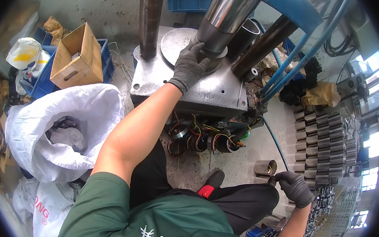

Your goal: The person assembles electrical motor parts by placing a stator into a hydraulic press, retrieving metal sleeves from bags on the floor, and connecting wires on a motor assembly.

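plainly, the press bed (152, 79), a pale steel block, takes up the middle of the view, and a white sack (99, 104) stands open to its left. over the bed comes a polished ram (230, 12), with a dark cylinder (213, 36) at its lower end, in line with it. the cylinder's long axis follows the ram's, leaning in this view from upper right to lower left, its lower end facing the bed. a round plate (169, 46) lies on the bed just to the left of it. the gloved left hand (189, 67) reaches up to the cylinder, fingers partly spread and bent against its near left side, so the cylinder lies just beyond the fingertips; whether they grip or merely rest there, i cannot tell. the gloved right hand (296, 189) is low on the right, well apart from the cylinder, fingers curled and bunched; a blue rod or hose (276, 143) runs down to it, though what the fingers hold i cannot tell. near them stands a short steel tube (261, 168).
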A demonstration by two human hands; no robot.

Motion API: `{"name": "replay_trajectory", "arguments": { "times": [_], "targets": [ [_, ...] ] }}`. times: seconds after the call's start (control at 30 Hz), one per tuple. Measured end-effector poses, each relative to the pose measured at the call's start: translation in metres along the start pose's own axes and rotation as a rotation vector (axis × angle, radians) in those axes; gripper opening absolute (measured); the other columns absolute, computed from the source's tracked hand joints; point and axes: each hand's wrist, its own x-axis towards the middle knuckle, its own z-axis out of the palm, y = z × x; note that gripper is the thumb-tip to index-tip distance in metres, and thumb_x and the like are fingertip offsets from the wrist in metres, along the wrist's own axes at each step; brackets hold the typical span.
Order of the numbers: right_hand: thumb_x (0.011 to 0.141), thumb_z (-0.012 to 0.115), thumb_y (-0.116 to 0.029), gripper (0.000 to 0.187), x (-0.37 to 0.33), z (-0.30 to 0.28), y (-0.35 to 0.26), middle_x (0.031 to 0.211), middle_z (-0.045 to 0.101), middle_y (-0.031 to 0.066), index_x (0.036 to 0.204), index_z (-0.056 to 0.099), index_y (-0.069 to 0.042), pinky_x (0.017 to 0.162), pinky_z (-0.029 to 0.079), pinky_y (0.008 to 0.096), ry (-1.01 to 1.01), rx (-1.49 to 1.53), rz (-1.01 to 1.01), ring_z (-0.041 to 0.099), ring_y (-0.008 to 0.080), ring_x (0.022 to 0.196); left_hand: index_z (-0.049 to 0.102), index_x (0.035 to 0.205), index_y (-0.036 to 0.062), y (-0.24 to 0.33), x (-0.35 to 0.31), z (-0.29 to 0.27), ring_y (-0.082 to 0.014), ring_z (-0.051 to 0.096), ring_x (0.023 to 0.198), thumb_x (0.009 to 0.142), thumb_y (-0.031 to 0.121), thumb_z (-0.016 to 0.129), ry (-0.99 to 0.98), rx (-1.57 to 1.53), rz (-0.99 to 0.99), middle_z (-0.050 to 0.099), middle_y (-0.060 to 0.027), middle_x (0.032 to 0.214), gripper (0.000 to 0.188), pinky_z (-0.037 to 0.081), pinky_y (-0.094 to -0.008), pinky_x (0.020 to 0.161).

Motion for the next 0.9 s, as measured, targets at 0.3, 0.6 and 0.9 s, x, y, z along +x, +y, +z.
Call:
{"name": "replay_trajectory", "arguments": {
  "times": [0.3,0.6,0.9],
  "targets": [
    [0.088,0.056,0.001,0.031,0.002,-0.002,-0.001,0.096,0.073,0.0131,0.116,0.071,0.0,0.076,0.056,0.0345,0.004,0.048,0.001,0.069,0.0192,0.076,0.057,0.138,0.0042,-0.005,0.002,0.002,-0.0363,0.057,0.127,0.084,0.019,0.076,0.016,0.06,0.019,0.058,-0.02,0.138,0.06,0.045,-0.0425,0.112],
    [0.09,0.056,-0.006,0.031,0.003,-0.003,0.004,0.101,0.074,0.0065,0.118,0.07,-0.001,0.068,0.054,0.0289,-0.059,-0.055,-0.017,0.064,0.0124,0.073,0.057,0.138,0.003,0.003,0.0,0.0,-0.0359,0.056,0.124,0.084,0.018,0.077,0.009,0.047,-0.003,0.057,-0.0182,0.138,0.059,0.046,-0.043,0.11],
    [0.089,0.057,-0.002,0.031,0.003,-0.003,0.0,0.096,0.075,0.009,0.116,0.071,-0.002,0.068,0.055,0.0301,0.011,0.115,0.028,0.065,0.0136,0.071,0.059,0.137,0.0046,-0.001,0.001,0.002,-0.0359,0.057,0.124,0.084,0.018,0.077,0.006,0.057,-0.015,0.058,-0.0175,0.138,0.058,0.046,-0.0436,0.11]
  ]
}}
